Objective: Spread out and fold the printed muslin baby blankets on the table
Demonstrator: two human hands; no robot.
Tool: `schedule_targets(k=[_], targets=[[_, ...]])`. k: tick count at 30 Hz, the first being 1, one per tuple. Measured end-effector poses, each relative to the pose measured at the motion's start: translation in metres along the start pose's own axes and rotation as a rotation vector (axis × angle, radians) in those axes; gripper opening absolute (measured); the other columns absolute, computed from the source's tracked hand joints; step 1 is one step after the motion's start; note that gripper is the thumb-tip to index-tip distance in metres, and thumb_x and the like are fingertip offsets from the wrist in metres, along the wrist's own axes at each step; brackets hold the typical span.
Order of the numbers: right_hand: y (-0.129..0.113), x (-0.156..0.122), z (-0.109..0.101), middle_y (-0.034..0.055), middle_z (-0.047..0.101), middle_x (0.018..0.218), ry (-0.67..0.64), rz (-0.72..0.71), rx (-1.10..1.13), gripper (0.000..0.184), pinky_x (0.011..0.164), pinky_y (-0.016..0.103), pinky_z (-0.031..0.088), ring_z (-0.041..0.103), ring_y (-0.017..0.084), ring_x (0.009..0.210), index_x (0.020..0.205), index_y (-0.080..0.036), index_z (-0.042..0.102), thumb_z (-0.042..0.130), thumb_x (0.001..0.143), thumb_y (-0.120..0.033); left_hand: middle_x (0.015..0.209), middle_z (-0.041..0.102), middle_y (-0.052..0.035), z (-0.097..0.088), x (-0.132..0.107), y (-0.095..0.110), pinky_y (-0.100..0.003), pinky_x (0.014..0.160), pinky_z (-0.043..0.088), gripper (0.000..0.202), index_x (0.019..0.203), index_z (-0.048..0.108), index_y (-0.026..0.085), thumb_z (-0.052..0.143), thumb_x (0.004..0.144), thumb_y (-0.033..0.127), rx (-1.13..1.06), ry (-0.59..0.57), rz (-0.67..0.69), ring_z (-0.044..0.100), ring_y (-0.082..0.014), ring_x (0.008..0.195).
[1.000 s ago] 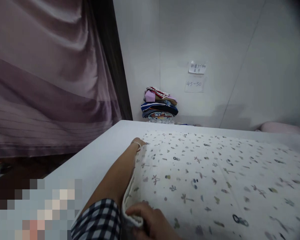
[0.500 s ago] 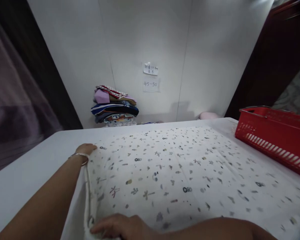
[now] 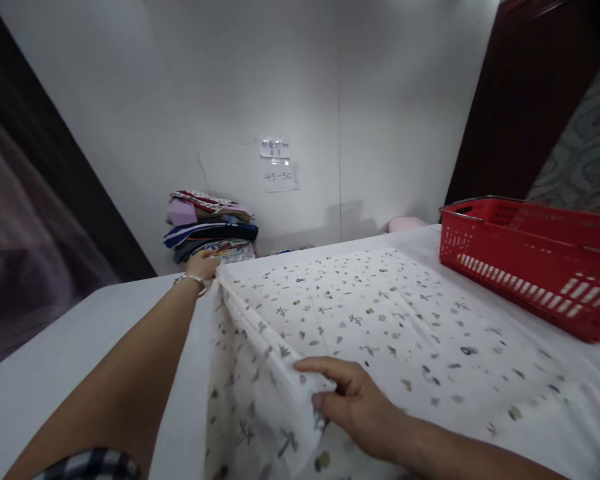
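Note:
A white cloth (image 3: 350, 307) printed with small plants and shapes lies spread over the table. My left hand (image 3: 203, 265), with a bracelet at the wrist, pinches its far left corner and holds it a little above the table. Close to me, my right hand (image 3: 355, 400) grips the near part of the same edge between thumb and fingers. The edge is lifted between both hands, and a slanting fold hangs from it, printed side showing. Part of the left fingertips is hard to make out.
The white table (image 3: 95, 340) runs under the cloth. A red plastic basket (image 3: 520, 250) stands at the right. Behind the table rises a stack of folded fabrics (image 3: 210, 227) by the wall, which bears two paper notes (image 3: 280, 177). A pink rounded object (image 3: 405, 224) sits beyond the far edge.
Both hands have raised the cloth's left edge and carried it to the right, so it now folds up off the table. The view has shifted slightly to the right.

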State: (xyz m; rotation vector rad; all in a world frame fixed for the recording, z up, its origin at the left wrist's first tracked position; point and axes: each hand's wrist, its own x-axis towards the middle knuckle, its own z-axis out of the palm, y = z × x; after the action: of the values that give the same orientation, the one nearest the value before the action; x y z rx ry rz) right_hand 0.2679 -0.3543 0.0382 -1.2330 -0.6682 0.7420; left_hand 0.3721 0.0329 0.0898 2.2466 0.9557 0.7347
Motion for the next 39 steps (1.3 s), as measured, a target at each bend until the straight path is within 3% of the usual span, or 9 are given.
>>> schedule_targets(k=[5,12,15,18,21,27,31,36,39], targets=[[-0.025,-0.042,-0.086,-0.0003,0.067,0.086,0.252,0.039,-0.115,0.031,0.063,0.025,0.044,0.054,0.012,0.067,0.097,-0.027,0.072,0.061,0.068,-0.024,0.106,0.061,-0.0066,0.076,-0.004,0.101,-0.036,0.080,0.050,0.030,0.112,0.057,0.014,0.057,0.085,0.026,-0.056,-0.043,0.083,0.059,-0.0177,0.092],[-0.031,-0.124,-0.217,-0.0027,0.055,0.062,0.662,0.153,-0.116,0.029,0.057,0.023,0.041,0.049,0.011,0.059,0.092,-0.021,0.070,0.064,0.066,-0.031,0.102,0.067,-0.0059,0.241,-0.059,0.254,-0.024,0.080,0.047,0.040,0.112,0.062,0.018,0.057,0.073,0.013,-0.136,-0.187,0.261,0.061,-0.0176,0.095],[-0.024,-0.157,-0.252,-0.0036,0.052,0.059,0.767,0.246,-0.125,0.033,0.054,0.023,0.039,0.047,0.011,0.056,0.093,-0.020,0.069,0.064,0.064,-0.034,0.102,0.068,-0.0064,0.304,-0.100,0.293,-0.025,0.082,0.046,0.041,0.111,0.063,0.018,0.058,0.071,0.013,-0.145,-0.293,0.317,0.062,-0.0181,0.096],[-0.016,-0.178,-0.270,-0.0030,0.054,0.058,0.797,0.316,-0.097,0.035,0.054,0.024,0.040,0.048,0.012,0.054,0.089,-0.019,0.068,0.066,0.059,-0.036,0.103,0.068,-0.0065,0.349,-0.136,0.312,-0.026,0.083,0.046,0.040,0.107,0.065,0.019,0.059,0.068,0.012,-0.140,-0.383,0.349,0.062,-0.0192,0.097],[-0.011,-0.192,-0.282,-0.0030,0.054,0.058,0.864,0.309,-0.072,0.032,0.054,0.023,0.038,0.048,0.012,0.054,0.086,-0.019,0.068,0.067,0.059,-0.035,0.105,0.068,-0.0057,0.375,-0.155,0.325,-0.027,0.084,0.046,0.041,0.109,0.064,0.019,0.056,0.069,0.011,-0.137,-0.425,0.367,0.062,-0.0194,0.099],[-0.004,-0.211,-0.307,-0.0051,0.050,0.053,1.005,0.306,-0.037,0.033,0.050,0.021,0.033,0.043,0.010,0.051,0.088,-0.020,0.066,0.065,0.059,-0.036,0.116,0.063,-0.0048,0.394,-0.162,0.358,-0.027,0.090,0.043,0.043,0.116,0.060,0.021,0.053,0.074,0.015,-0.131,-0.434,0.409,0.057,-0.0186,0.109],[-0.004,-0.219,-0.318,-0.0040,0.050,0.052,1.012,0.355,-0.124,0.036,0.049,0.022,0.034,0.043,0.011,0.050,0.084,-0.018,0.069,0.065,0.053,-0.036,0.116,0.064,-0.0051,0.411,-0.183,0.366,-0.030,0.091,0.043,0.042,0.113,0.061,0.022,0.054,0.072,0.015,-0.083,-0.487,0.403,0.057,-0.0207,0.109],[-0.006,-0.230,-0.336,-0.0022,0.052,0.054,1.177,0.334,-0.298,0.038,0.049,0.023,0.036,0.044,0.012,0.050,0.081,-0.018,0.070,0.061,0.053,-0.042,0.121,0.061,-0.0028,0.429,-0.204,0.375,-0.029,0.094,0.041,0.044,0.123,0.052,0.025,0.049,0.079,0.020,-0.045,-0.533,0.415,0.055,-0.0182,0.113],[0.000,-0.231,-0.346,-0.0012,0.057,0.059,1.079,0.411,-0.352,0.049,0.044,0.023,0.033,0.042,0.010,0.045,0.093,-0.016,0.070,0.061,0.052,-0.042,0.120,0.061,-0.0091,0.434,-0.212,0.374,-0.039,0.095,0.040,0.051,0.129,0.046,0.021,0.053,0.080,0.031,0.018,-0.612,0.408,0.054,-0.0253,0.114]])
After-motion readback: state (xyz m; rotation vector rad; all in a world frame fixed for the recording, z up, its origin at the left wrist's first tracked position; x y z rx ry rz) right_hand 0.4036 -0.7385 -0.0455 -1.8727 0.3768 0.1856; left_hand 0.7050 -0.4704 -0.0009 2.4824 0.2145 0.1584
